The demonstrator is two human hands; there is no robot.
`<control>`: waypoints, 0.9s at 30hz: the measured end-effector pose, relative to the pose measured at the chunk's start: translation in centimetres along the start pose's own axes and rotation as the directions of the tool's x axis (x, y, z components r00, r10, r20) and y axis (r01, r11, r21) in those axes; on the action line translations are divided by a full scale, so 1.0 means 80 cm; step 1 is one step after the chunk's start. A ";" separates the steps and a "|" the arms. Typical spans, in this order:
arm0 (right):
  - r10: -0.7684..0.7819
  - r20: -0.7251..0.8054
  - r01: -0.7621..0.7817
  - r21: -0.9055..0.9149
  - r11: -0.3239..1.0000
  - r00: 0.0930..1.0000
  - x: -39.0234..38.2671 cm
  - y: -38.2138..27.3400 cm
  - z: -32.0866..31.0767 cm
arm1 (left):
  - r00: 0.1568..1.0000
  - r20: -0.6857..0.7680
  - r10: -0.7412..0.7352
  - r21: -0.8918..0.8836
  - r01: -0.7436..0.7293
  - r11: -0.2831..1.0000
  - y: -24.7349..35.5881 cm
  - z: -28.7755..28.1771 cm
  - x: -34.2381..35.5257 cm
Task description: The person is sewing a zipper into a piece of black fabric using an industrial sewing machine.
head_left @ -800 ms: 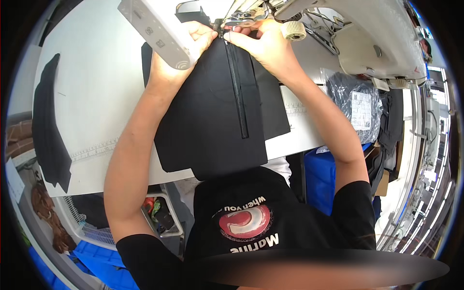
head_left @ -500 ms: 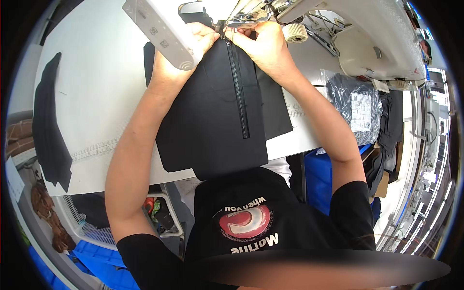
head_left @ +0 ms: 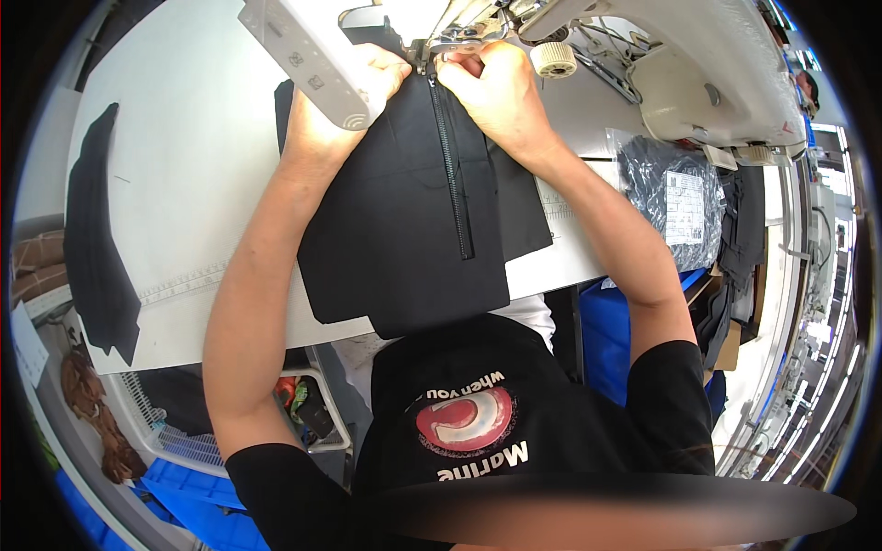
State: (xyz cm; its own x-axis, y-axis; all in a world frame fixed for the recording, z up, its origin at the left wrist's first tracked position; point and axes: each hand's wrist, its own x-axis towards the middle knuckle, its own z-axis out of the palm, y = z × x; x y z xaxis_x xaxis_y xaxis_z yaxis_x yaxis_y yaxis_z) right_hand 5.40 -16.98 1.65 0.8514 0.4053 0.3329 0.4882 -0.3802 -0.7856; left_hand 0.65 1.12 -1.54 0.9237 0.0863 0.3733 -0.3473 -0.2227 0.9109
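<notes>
cloth (head_left: 386, 220), black and flat, lies on the white table (head_left: 202, 174) under the sewing machine (head_left: 735, 83), its lower end reaching past the near edge to the black shirt (head_left: 570, 404). a zip (head_left: 449, 161) runs down its right half, top end by the foot (head_left: 422, 53). the left hand (head_left: 381, 81), partly behind a white device (head_left: 308, 69), has bent fingers with tips together at the cloth's top edge; i cannot tell whether they pinch it. the right hand (head_left: 501, 92) is curled just right of the zip's top, thumb close to the fingers; what they grasp, if anything, cannot be told. another black piece (head_left: 522, 216) shows beneath the cloth's right side. a dark strip (head_left: 96, 239) lies well apart at left, a clear bag (head_left: 675, 197) of dark stuff at right, above a blue bin (head_left: 604, 335).
</notes>
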 end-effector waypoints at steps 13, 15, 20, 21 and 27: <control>-0.147 0.116 0.187 -0.645 0.741 0.982 -0.019 0.044 -0.138 | 0.997 0.076 0.034 0.344 -0.058 0.937 0.055 -0.010 -0.017; -0.264 0.050 0.212 -0.746 0.631 0.963 -0.025 0.069 -0.155 | 0.967 0.085 -0.241 0.368 0.194 0.909 0.086 -0.008 -0.048; -0.127 0.042 0.115 -0.759 0.641 0.991 -0.032 0.102 -0.173 | 0.884 0.217 -0.414 -0.249 0.460 0.852 0.148 0.022 -0.149; -0.193 0.052 0.175 -0.688 0.704 0.980 -0.030 0.104 -0.175 | 0.865 0.204 -0.459 -0.338 0.502 0.796 0.156 0.031 -0.167; -0.048 0.092 0.101 -0.741 0.664 0.995 -0.017 0.081 -0.170 | 0.825 0.155 -0.544 -0.818 0.416 0.397 0.161 0.092 -0.212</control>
State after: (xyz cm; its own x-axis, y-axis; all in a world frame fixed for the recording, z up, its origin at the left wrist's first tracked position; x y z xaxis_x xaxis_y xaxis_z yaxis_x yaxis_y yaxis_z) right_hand 10.01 -31.31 3.18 0.8056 0.4979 0.3211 0.5521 -0.8276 -0.1017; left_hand -18.30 -10.33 2.55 0.9757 0.0418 -0.2152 0.1139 0.7420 0.6606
